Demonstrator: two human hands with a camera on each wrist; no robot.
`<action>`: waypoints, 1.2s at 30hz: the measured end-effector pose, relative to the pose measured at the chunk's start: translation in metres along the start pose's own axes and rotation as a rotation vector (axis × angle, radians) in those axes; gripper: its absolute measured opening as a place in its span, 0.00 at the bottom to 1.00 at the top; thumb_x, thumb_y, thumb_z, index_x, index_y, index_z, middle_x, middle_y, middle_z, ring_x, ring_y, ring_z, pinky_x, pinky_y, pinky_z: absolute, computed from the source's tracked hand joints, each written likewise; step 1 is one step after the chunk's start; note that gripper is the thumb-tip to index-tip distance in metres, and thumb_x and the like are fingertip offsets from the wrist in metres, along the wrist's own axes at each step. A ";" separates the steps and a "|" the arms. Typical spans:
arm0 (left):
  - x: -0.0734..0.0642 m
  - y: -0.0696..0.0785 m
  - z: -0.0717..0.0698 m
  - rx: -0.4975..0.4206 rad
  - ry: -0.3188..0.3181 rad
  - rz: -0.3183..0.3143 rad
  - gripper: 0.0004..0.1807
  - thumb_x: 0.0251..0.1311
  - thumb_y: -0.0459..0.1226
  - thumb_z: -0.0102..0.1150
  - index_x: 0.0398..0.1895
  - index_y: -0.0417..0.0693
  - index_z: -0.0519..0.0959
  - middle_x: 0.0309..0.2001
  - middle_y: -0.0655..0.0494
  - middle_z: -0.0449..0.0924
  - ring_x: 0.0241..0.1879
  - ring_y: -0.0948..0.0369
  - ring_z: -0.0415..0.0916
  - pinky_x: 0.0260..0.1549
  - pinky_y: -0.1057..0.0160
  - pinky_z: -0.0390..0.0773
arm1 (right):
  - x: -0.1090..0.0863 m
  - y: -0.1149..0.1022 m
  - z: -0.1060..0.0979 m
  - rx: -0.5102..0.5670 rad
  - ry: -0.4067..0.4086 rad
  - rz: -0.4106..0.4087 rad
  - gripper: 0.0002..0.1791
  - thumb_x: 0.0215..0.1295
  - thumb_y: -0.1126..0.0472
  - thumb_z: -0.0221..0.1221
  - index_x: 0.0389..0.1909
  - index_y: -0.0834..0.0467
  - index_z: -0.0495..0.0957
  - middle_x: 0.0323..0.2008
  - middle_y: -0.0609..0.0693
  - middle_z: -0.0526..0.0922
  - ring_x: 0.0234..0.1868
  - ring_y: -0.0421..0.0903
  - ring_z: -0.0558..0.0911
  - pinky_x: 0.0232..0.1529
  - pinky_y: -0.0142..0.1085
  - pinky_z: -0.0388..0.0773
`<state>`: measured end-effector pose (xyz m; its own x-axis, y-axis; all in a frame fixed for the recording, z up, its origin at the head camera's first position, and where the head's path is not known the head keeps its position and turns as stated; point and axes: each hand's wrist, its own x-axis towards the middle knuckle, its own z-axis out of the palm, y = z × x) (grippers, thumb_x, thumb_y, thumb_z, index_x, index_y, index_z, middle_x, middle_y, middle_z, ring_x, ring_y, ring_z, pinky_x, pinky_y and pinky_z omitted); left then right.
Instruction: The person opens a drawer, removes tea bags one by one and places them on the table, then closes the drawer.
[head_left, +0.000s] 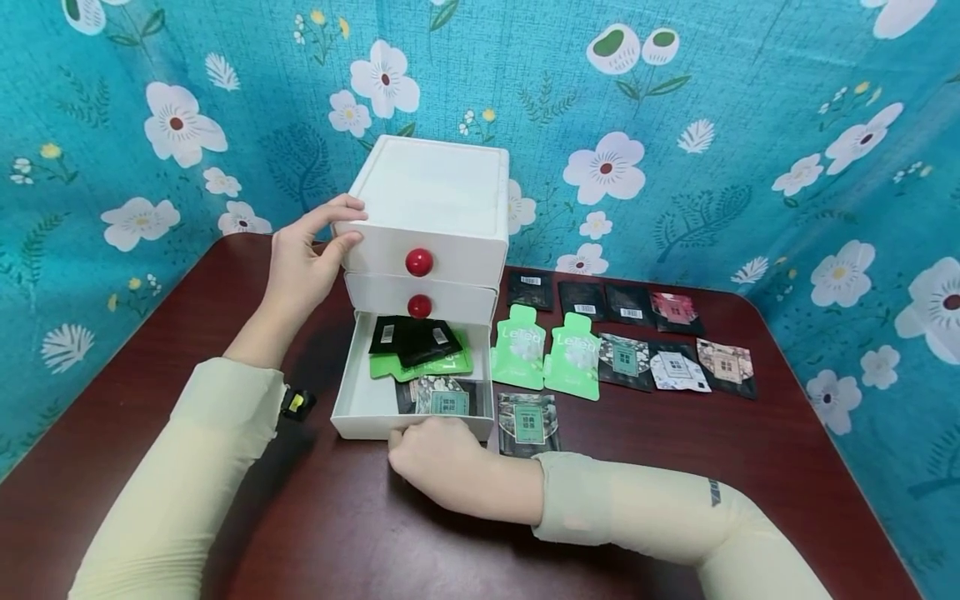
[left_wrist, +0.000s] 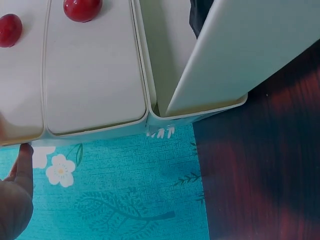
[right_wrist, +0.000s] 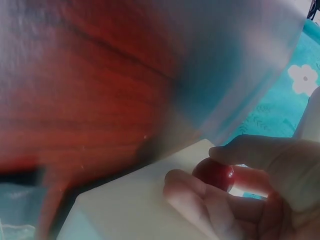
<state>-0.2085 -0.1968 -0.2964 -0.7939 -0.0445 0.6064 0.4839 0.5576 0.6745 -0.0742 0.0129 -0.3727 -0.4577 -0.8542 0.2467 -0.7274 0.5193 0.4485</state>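
one red knob (right_wrist: 217, 174), pinched in my curled right hand (head_left: 442, 462) — bottom drawer (head_left: 367, 427) out on the counter (head_left: 330, 508). left hand (head_left: 303, 258), fingers loosely extended, braces the cabinet (head_left: 442, 183) — a hard shove could snag packets (head_left: 435, 346) heaped inside.

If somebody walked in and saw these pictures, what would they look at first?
Probably the white drawer cabinet in the middle, with shiny red knobs on its front and its bottom drawer open. The left hand holds its upper left corner; the right hand grips the bottom drawer's knob. Next, perhaps, two bright green pouches on the table to its right.
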 end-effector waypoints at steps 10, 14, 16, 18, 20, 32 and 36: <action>0.002 0.000 0.000 0.003 0.002 -0.005 0.15 0.65 0.37 0.61 0.54 0.49 0.84 0.60 0.55 0.81 0.64 0.61 0.74 0.39 0.84 0.74 | -0.009 -0.007 -0.004 0.017 0.004 0.044 0.09 0.53 0.62 0.65 0.22 0.46 0.74 0.15 0.38 0.73 0.14 0.37 0.75 0.09 0.32 0.73; 0.002 0.000 0.000 -0.001 0.003 -0.012 0.14 0.66 0.37 0.61 0.54 0.49 0.84 0.60 0.55 0.81 0.65 0.62 0.73 0.39 0.83 0.75 | -0.004 0.003 -0.015 0.194 -0.198 0.066 0.02 0.61 0.56 0.65 0.32 0.46 0.80 0.20 0.40 0.79 0.19 0.42 0.81 0.12 0.36 0.77; 0.002 0.000 0.000 -0.006 0.003 -0.016 0.14 0.66 0.37 0.61 0.54 0.49 0.84 0.60 0.55 0.81 0.66 0.62 0.73 0.40 0.83 0.75 | 0.001 0.015 -0.023 0.356 -0.309 0.087 0.01 0.65 0.55 0.63 0.36 0.46 0.82 0.23 0.41 0.81 0.24 0.43 0.83 0.16 0.36 0.79; 0.002 0.000 0.000 -0.013 0.003 -0.020 0.14 0.65 0.37 0.61 0.53 0.49 0.84 0.60 0.55 0.81 0.66 0.62 0.72 0.41 0.82 0.76 | 0.008 0.031 -0.031 0.505 -0.377 0.107 0.04 0.66 0.53 0.62 0.38 0.47 0.84 0.26 0.41 0.84 0.29 0.42 0.84 0.21 0.35 0.80; 0.002 0.000 0.000 -0.019 0.003 -0.023 0.14 0.65 0.37 0.61 0.53 0.49 0.84 0.60 0.55 0.81 0.66 0.63 0.72 0.42 0.81 0.77 | 0.015 0.049 -0.037 0.656 -0.395 0.123 0.05 0.67 0.56 0.61 0.37 0.49 0.85 0.26 0.42 0.84 0.29 0.41 0.82 0.25 0.32 0.79; 0.002 -0.005 0.003 -0.018 -0.051 -0.024 0.15 0.68 0.38 0.58 0.56 0.49 0.81 0.64 0.57 0.77 0.67 0.63 0.69 0.53 0.61 0.82 | 0.065 0.129 -0.009 0.980 -0.755 0.102 0.19 0.70 0.67 0.49 0.16 0.57 0.75 0.18 0.44 0.69 0.20 0.39 0.63 0.29 0.29 0.64; 0.003 -0.007 0.001 -0.019 -0.136 0.011 0.14 0.71 0.37 0.54 0.57 0.45 0.76 0.67 0.56 0.73 0.65 0.59 0.65 0.56 0.46 0.80 | 0.073 0.131 0.008 1.058 -0.881 0.094 0.24 0.63 0.73 0.44 0.08 0.53 0.59 0.11 0.44 0.55 0.16 0.40 0.52 0.22 0.30 0.54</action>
<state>-0.2148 -0.1999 -0.2992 -0.8305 0.0747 0.5519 0.4986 0.5413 0.6770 -0.2067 0.0187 -0.3028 -0.4070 -0.7230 -0.5582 -0.5331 0.6843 -0.4976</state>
